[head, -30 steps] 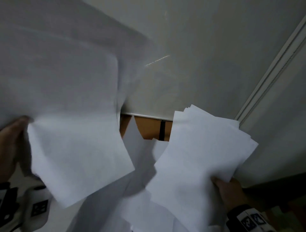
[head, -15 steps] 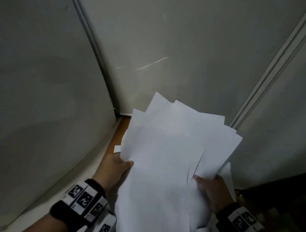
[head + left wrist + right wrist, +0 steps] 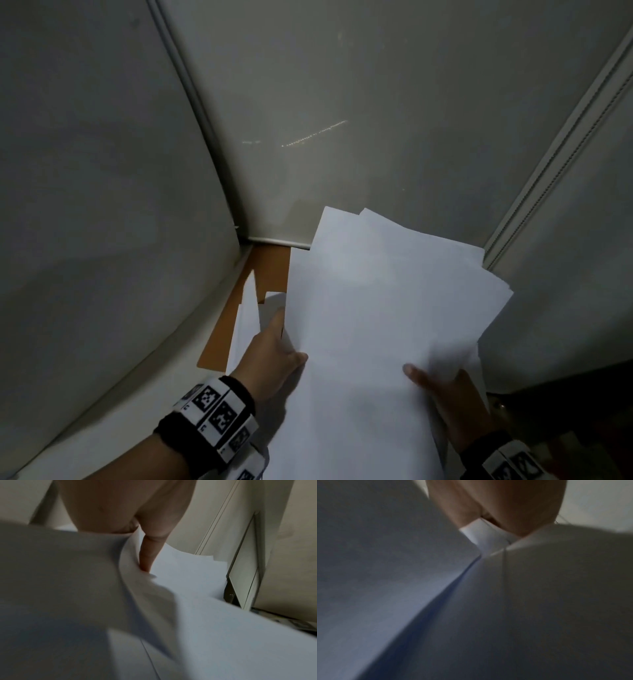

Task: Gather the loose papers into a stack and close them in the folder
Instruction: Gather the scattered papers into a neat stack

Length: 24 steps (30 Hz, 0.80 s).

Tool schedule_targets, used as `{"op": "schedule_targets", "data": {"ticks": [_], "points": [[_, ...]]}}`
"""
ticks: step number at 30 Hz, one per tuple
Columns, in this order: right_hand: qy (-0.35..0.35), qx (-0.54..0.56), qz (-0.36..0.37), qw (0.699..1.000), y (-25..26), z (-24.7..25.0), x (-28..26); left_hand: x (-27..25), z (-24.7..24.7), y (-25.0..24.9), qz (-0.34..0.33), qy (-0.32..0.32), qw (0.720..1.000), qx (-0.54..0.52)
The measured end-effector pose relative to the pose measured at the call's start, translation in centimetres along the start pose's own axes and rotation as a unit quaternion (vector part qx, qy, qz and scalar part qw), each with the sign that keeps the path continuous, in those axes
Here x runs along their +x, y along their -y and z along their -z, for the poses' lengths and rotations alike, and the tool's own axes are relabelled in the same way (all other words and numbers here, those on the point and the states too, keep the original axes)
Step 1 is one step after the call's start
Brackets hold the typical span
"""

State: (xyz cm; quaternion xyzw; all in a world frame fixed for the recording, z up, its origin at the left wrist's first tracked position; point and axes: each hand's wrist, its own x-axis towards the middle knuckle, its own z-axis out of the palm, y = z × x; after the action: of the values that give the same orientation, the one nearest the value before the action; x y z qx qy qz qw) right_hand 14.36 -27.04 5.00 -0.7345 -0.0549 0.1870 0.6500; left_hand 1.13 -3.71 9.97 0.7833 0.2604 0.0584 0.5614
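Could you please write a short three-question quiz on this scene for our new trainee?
1. True or false: both hands hold the papers.
2. Which hand's thumb lies on top of the sheets: A left hand, B right hand, C neither?
3. What colour is the folder showing beyond the left hand?

Key: 1 true. 2 B. 3 brown.

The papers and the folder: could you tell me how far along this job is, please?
Done: most papers are bunched together. In hand: left hand and right hand grip the uneven bunch. Left: squaring it, collecting loose sheets on the brown folder, then closing it.
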Motion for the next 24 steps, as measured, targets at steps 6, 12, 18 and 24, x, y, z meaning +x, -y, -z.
{"op": "schedule_targets", "data": {"ticks": [6, 12, 18, 24], "points": [[-0.088, 0.059, -0.029, 0.994, -1.6, 0.1, 0.7, 0.1, 2.1, 3.6, 0.025, -0.305, 0.940, 0.150], [-0.135, 0.085, -0.049, 0.986, -2.9, 1.9, 1.3, -0.3, 5.8, 5.8, 0.169, -0.396, 0.901, 0.044], [-0.134, 0.144, -0.040, 0.980, -3.0, 3.1, 1.8, 0.6, 10.5, 11.4, 0.331, -0.214, 0.918, -0.029], [-0.143, 0.074, -0.019, 0.987, -3.5, 5.2, 2.7, 0.3, 10.7, 13.4, 0.253, -0.159, 0.954, 0.036]]}}
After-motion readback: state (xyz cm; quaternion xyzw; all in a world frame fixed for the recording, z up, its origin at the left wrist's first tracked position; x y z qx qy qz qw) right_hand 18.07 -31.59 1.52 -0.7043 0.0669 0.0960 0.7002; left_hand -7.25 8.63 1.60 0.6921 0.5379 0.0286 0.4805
